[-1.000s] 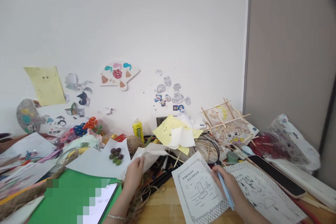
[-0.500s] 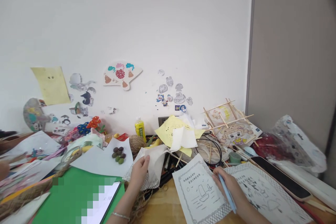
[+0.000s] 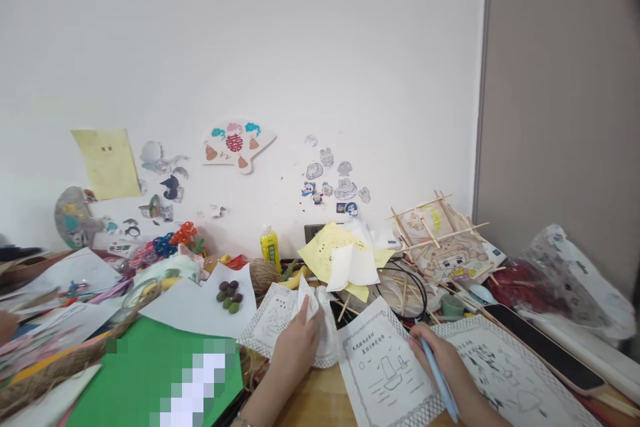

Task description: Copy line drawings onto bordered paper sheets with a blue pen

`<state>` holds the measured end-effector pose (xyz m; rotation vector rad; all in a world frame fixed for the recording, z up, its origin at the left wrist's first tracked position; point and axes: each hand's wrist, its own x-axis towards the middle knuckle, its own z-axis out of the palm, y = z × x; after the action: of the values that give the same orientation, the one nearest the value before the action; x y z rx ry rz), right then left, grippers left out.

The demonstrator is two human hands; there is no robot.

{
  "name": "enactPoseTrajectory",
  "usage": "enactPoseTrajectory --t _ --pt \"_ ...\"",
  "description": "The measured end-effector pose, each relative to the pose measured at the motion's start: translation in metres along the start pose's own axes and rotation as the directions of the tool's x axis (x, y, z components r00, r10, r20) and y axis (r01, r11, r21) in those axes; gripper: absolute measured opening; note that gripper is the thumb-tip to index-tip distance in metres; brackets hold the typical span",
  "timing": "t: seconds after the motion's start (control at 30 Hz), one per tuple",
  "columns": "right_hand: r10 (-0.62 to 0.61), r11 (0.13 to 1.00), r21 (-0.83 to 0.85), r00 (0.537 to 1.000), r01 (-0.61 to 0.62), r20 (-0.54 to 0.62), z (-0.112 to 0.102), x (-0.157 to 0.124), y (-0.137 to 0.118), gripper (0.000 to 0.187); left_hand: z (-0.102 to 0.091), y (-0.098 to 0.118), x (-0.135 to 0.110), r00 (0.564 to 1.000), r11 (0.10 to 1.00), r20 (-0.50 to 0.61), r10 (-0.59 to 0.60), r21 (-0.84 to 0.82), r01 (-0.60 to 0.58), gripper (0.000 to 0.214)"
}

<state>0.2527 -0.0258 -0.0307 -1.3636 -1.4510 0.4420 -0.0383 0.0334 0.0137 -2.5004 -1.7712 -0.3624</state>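
My left hand (image 3: pixel 296 345) pinches a thin white printed sheet with a patterned border (image 3: pixel 280 323), folded up at its right edge, low in the middle of the desk. My right hand (image 3: pixel 440 360) is closed round a light blue pen (image 3: pixel 440 379) and rests on another bordered sheet with a line drawing (image 3: pixel 385 367). A third bordered drawing sheet (image 3: pixel 505 373) lies to the right of that hand.
A green board (image 3: pixel 145 360) lies at the lower left, with a white paper carrying small dark beads (image 3: pixel 227 295) behind it. A twine ball (image 3: pixel 261 273), yellow bottle (image 3: pixel 270 247), yellow papers (image 3: pixel 333 253), stick-frame lantern (image 3: pixel 440 240), dark phone (image 3: pixel 540 343) and plastic bags (image 3: pixel 565 273) crowd the back and right.
My left hand has carried the thin bordered sheet to the right, toward the drawing sheet, and its printed face now shows. The right hand with the pen has barely moved.
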Motion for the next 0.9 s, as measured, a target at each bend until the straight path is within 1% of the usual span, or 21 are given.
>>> enactPoseTrajectory --t 0.13,0.2,0.27,0.33,0.4,0.47,0.53,0.6,0.67,0.7,0.73,0.77,0.83,0.9 --pt "-0.025 0.999 -0.026 0.999 0.025 0.023 0.0 0.0 0.004 0.023 0.001 0.012 -0.007 0.997 0.997 0.031 -0.074 0.013 0.074 0.043" --pt "-0.02 0.999 -0.041 0.999 0.022 0.037 0.001 0.0 0.006 0.022 0.002 0.013 -0.008 0.994 0.994 0.021 -0.108 0.013 0.108 0.03" --pt "-0.013 0.998 -0.057 0.998 0.016 0.06 0.002 -0.001 0.006 0.021 0.003 0.012 -0.008 0.991 0.991 -0.014 -0.132 -0.015 0.132 0.023" --pt "-0.006 0.997 -0.071 0.997 0.011 0.073 0.002 -0.002 0.003 0.02 0.001 0.008 -0.005 0.985 0.986 -0.06 -0.161 -0.056 0.158 0.026" --pt "-0.003 0.997 -0.082 0.997 0.009 0.08 0.001 -0.002 0.001 0.021 -0.005 0.0 -0.001 0.973 0.976 -0.104 -0.206 -0.09 0.197 0.026" --pt "-0.003 0.996 -0.083 0.996 0.01 0.093 0.0 -0.003 -0.002 0.021 -0.016 -0.012 0.001 0.946 0.959 -0.179 -0.269 -0.138 0.247 0.024" --pt "0.003 0.997 -0.08 0.994 0.006 0.111 0.0 -0.004 -0.004 0.021 -0.03 -0.024 0.002 0.899 0.94 -0.289 -0.327 -0.197 0.279 0.026" --pt "0.007 0.997 -0.072 0.993 0.001 0.114 0.0 -0.004 -0.005 0.02 -0.043 -0.034 0.0 0.849 0.919 -0.373 -0.374 -0.269 0.287 0.028" --pt "0.0 0.998 -0.067 0.994 0.008 0.113 0.001 -0.005 -0.006 0.02 -0.05 -0.037 -0.002 0.816 0.903 -0.421 -0.397 -0.342 0.262 0.033" --pt "-0.007 0.998 -0.065 0.994 0.014 0.111 0.001 -0.005 -0.006 0.02 -0.05 -0.036 -0.004 0.814 0.898 -0.43 -0.391 -0.373 0.235 0.036" --pt "-0.014 0.998 -0.064 0.993 0.021 0.113 0.001 -0.005 -0.006 0.02 -0.048 -0.032 -0.005 0.825 0.896 -0.428 -0.37 -0.399 0.196 0.037" --pt "-0.02 0.997 -0.065 0.993 0.027 0.117 0.001 -0.005 -0.006 0.02 -0.044 -0.027 -0.006 0.845 0.896 -0.418 -0.334 -0.42 0.147 0.039" --pt "-0.028 0.996 -0.079 0.992 0.038 0.119 0.001 -0.005 -0.007 0.019 -0.033 -0.016 -0.007 0.903 0.891 -0.374 -0.21 -0.453 0.02 0.039" --pt "-0.037 0.993 -0.107 0.991 0.05 0.127 0.0 -0.005 -0.006 0.018 -0.018 -0.007 -0.006 0.947 0.862 -0.315 -0.065 -0.495 -0.105 0.04"
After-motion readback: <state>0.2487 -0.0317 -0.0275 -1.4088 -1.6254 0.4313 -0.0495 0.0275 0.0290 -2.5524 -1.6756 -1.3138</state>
